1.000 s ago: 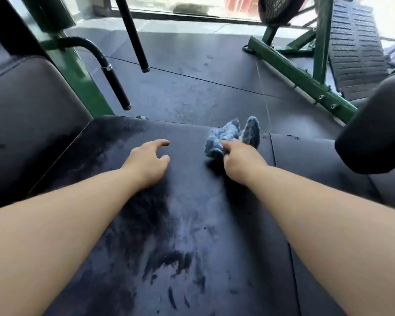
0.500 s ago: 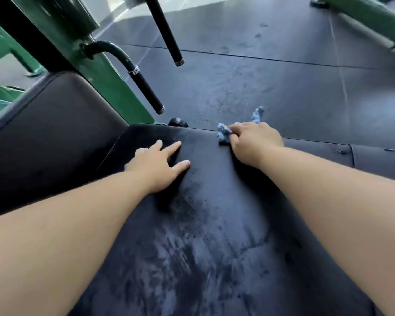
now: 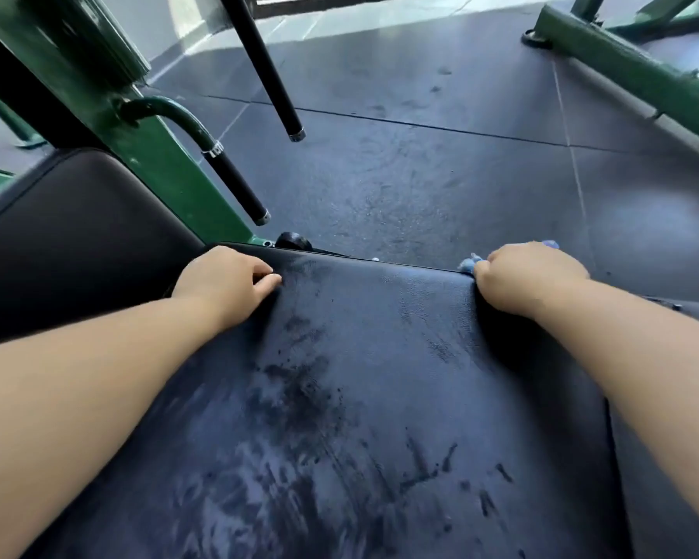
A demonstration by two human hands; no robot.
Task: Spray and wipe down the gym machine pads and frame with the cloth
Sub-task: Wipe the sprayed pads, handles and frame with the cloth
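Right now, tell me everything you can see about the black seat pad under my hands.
The seat pad is black, leather-like upholstery, lying roughly flat, smeared with pale wet-looking streaks and darker patches. Its far edge is rounded. The left hand grips its far left corner; the right hand, clutching a blue cloth, bears on the far right corner.

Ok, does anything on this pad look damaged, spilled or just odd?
The seat pad has dark streaks and blotches across a paler, hazy film, heaviest around its middle. It looks like uneven wet patches from wiping rather than tears, though I can't be sure. The right hand grips the cloth at the far right corner.
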